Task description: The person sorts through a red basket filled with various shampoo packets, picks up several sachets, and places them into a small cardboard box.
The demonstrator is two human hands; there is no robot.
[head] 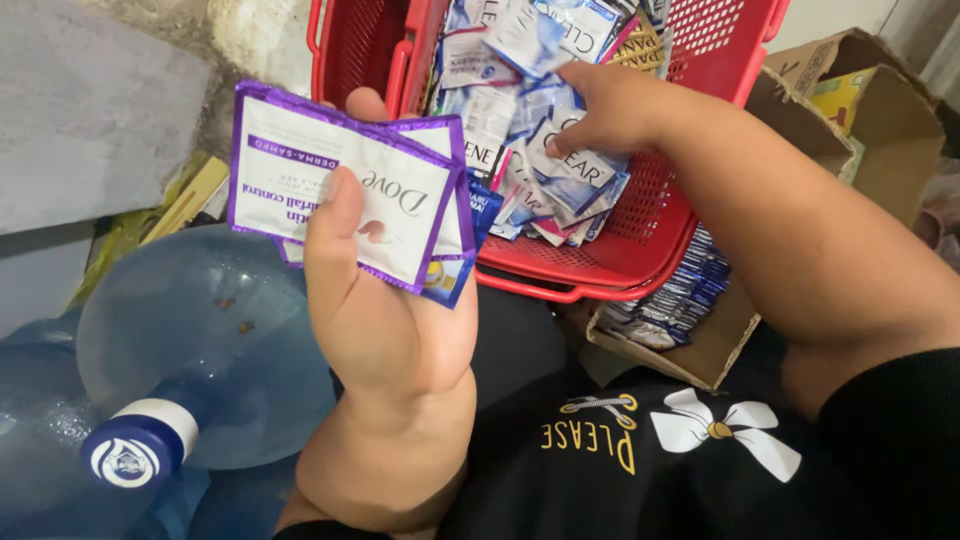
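My left hand (385, 300) holds a small stack of flat sachets (340, 190) fanned out, white with purple borders on top, thumb pressed across the front one. My right hand (605, 105) reaches into a red plastic basket (655, 225) and rests its fingertips on a pile of loose blue, white and silver sachets (530, 130). The pile fills the basket's right half; the basket's left compartment shows bare red mesh.
A large clear-blue water jug (190, 340) with a blue and white cap lies on its side at lower left. A brown cardboard box (870, 110) stands at the right. Another open carton with dark sachet strips (675, 300) sits under the basket. Grey concrete lies at upper left.
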